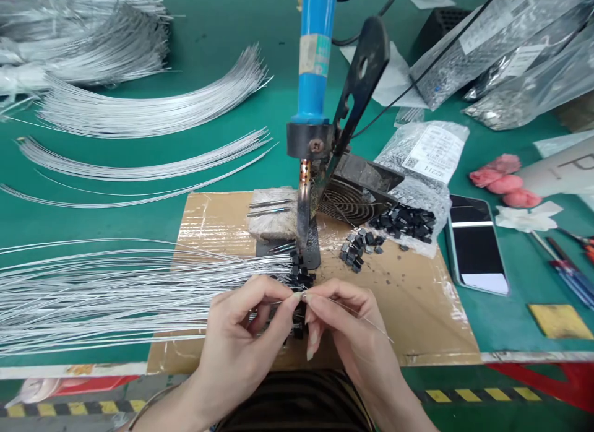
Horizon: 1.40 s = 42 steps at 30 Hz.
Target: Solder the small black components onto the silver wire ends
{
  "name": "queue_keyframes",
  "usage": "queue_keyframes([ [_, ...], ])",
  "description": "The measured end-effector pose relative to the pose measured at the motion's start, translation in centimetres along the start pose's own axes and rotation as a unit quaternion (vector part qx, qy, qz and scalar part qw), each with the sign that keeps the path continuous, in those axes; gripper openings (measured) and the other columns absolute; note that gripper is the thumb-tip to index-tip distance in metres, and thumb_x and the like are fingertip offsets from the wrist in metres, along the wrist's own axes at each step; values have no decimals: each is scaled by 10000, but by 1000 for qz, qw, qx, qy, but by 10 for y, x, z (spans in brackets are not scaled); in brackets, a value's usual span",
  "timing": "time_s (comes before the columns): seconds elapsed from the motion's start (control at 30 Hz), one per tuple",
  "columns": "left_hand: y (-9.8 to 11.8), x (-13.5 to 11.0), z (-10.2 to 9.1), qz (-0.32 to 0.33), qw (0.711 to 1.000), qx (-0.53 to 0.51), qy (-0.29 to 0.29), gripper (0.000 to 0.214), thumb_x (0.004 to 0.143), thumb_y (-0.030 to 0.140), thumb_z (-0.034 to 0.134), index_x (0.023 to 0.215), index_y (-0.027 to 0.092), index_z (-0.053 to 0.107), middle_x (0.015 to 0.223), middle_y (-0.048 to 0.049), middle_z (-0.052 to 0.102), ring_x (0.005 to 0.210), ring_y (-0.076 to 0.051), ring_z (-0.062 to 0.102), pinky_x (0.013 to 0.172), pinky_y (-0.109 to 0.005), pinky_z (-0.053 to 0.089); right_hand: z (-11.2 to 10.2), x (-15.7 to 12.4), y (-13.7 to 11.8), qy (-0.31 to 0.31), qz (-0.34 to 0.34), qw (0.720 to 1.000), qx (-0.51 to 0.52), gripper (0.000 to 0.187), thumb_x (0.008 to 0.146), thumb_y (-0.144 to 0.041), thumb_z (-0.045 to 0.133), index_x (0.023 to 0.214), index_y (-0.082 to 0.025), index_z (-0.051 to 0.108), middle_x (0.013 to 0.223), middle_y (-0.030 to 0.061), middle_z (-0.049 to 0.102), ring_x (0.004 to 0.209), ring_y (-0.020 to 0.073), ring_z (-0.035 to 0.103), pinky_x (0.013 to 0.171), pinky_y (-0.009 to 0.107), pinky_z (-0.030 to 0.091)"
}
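Thumb and index finger of my left hand (pixel 250 330) are pinched on a thin white wire, a short bit of which shows between the fingers. My right hand (pixel 355 327) pinches a thin strand of wire (pixel 378 328) whose loose end trails out to the right. The fingertips of both hands meet, hiding what lies between them. Right behind them, a row of small black connectors (pixel 301 277) sits on the ends of many white wires (pixel 139 296) that run off to the left. Above this row stands a blue-handled soldering iron (pixel 318 54), tip down in a holder.
Cardboard (pixel 417 308) covers the bench under my hands. A small fan (pixel 355 197), loose black connectors (pixel 357 249) and a plastic bag (pixel 417 159) lie behind. A phone (pixel 477 243) and yellow sponge (pixel 560 321) are at right, bundled wires (pixel 153 107) at back left.
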<state>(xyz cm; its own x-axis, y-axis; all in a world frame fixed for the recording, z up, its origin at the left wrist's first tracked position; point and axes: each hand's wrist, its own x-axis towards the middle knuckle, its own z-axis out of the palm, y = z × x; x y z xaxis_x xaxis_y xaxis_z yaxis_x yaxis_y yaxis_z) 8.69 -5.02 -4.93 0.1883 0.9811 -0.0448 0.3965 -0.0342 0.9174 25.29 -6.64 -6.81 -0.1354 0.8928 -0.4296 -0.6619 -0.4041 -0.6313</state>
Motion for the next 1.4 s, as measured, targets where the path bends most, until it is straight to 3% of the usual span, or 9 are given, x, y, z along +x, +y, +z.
queue_keyframes([
  [0.4, 2, -3, 7, 32, 998, 29, 48, 152, 988, 185, 671, 848, 216, 720, 656, 27, 653, 526, -101, 526, 485, -227, 387, 8, -1, 10, 39, -30, 998, 41, 129, 814, -312, 902, 801, -189, 864, 638, -8, 742, 447, 79, 646, 462, 171, 610],
  [0.97, 4, -3, 19, -13, 995, -13, 97, 134, 958, 198, 700, 829, 209, 734, 664, 13, 734, 558, -111, 640, 521, -196, 476, 14, -4, 23, 65, -42, 994, 82, 101, 845, -309, 889, 853, -210, 879, 641, -9, 754, 484, 72, 669, 525, 151, 606],
  [1.07, 2, -2, 17, -13, 996, -21, 83, 121, 966, 200, 698, 850, 212, 730, 674, 16, 740, 550, -106, 630, 505, -190, 457, 12, -4, 23, 58, -43, 996, 60, 91, 859, -311, 874, 876, -222, 880, 694, 7, 775, 513, 89, 679, 533, 181, 623],
  [1.2, 1, 0, 10, -30, 997, -15, 67, 91, 959, 208, 710, 870, 212, 732, 705, 13, 732, 572, -101, 609, 515, -190, 435, -9, -6, 7, 41, -100, 994, -15, 349, 994, -500, 678, 1024, -217, 879, 876, 92, 814, 726, 208, 765, 550, 290, 668],
  [1.3, 1, 2, 6, -56, 996, -35, 65, 35, 949, 230, 724, 928, 218, 749, 719, 14, 718, 571, -97, 575, 510, -188, 417, -40, -7, -14, 129, -190, 962, -146, 571, 1074, -588, 475, 998, -194, 882, 863, 113, 817, 730, 214, 766, 612, 321, 670],
  [1.37, 1, 4, 5, -63, 995, -46, 66, 30, 938, 228, 731, 932, 224, 761, 723, 16, 715, 573, -94, 563, 506, -183, 408, -60, -6, -26, 237, -248, 895, -284, 365, 1014, -509, 655, 964, -222, 875, 893, 79, 812, 715, 189, 741, 601, 288, 635],
  [1.4, 2, 4, 5, -63, 995, -50, 67, 32, 931, 223, 735, 917, 226, 765, 723, 17, 712, 574, -92, 559, 507, -180, 406, -67, -5, -31, 261, -244, 866, -351, 289, 981, -480, 717, 1010, -234, 866, 948, 72, 812, 730, 185, 731, 611, 290, 627],
])
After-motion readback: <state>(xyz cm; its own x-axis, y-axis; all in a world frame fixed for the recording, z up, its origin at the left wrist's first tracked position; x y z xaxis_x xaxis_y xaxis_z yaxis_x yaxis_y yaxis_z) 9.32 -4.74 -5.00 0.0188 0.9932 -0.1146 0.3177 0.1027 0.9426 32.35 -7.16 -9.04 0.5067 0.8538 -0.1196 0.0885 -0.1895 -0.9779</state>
